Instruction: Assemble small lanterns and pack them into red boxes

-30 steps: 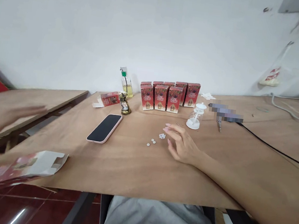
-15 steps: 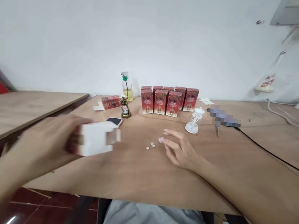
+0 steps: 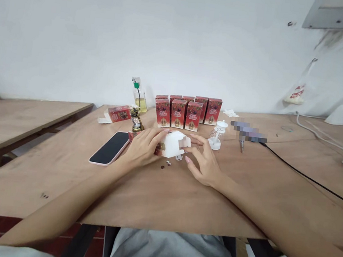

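An opened red-and-white carton (image 3: 174, 143) lies on its side on the wooden table (image 3: 157, 201), its white flaps facing right. My left hand (image 3: 143, 146) is wrapped round its left end. My right hand (image 3: 203, 161) touches its right end with fingers curved and partly spread. Small round button cells (image 3: 166, 164) and a tiny white piece (image 3: 179, 158) lie just under the carton, between my hands.
A black phone in a pink case (image 3: 110, 148) lies left of my hands. A small brass lantern (image 3: 136, 120), an oil bottle (image 3: 139, 95), several upright red boxes (image 3: 187, 111), a white lantern (image 3: 216, 135), a screwdriver (image 3: 242, 144) and a black cable (image 3: 308, 177) stand behind.
My left hand has carried the carton from the far left to the middle of the table and set it against my right hand, over the small parts.
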{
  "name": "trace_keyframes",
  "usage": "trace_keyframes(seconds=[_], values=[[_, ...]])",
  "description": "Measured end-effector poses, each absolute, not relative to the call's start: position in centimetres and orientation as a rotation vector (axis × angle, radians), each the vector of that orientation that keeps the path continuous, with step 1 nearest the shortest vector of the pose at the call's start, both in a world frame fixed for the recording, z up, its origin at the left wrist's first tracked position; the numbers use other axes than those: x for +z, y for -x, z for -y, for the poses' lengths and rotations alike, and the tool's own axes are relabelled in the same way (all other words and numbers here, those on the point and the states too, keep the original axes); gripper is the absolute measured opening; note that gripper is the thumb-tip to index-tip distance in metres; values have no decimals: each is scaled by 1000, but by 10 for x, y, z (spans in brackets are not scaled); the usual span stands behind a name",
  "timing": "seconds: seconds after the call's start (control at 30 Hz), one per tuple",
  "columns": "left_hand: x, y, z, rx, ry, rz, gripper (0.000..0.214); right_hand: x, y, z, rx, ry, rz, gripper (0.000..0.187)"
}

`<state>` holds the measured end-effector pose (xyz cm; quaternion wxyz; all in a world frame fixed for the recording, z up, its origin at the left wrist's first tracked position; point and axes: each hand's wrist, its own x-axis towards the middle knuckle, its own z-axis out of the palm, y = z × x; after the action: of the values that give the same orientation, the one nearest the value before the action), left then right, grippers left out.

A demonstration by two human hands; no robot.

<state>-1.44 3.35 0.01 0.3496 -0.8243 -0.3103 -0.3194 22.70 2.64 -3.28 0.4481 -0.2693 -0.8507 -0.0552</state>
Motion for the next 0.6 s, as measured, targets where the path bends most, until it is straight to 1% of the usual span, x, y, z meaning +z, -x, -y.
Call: trace_keyframes(seconds=[0.07,0.23,0.33,0.5,0.6], values=[[-2,19,-32,-807,2150,835,66,-33,-228,-27,-93,627,2128,19],[-4,17,-28,-659,2168,702,53,-35,-226,-29,-144,588,2100,15],[-5,12,-25,-621,2173,685,52,-34,-225,-26,-206,581,2039,14],[-6,10,-24,-609,2156,643,49,-32,-223,-24,-235,624,1972,24],[-5,11,-24,-590,2128,595,48,-33,-223,-25,-249,700,2016,23]])
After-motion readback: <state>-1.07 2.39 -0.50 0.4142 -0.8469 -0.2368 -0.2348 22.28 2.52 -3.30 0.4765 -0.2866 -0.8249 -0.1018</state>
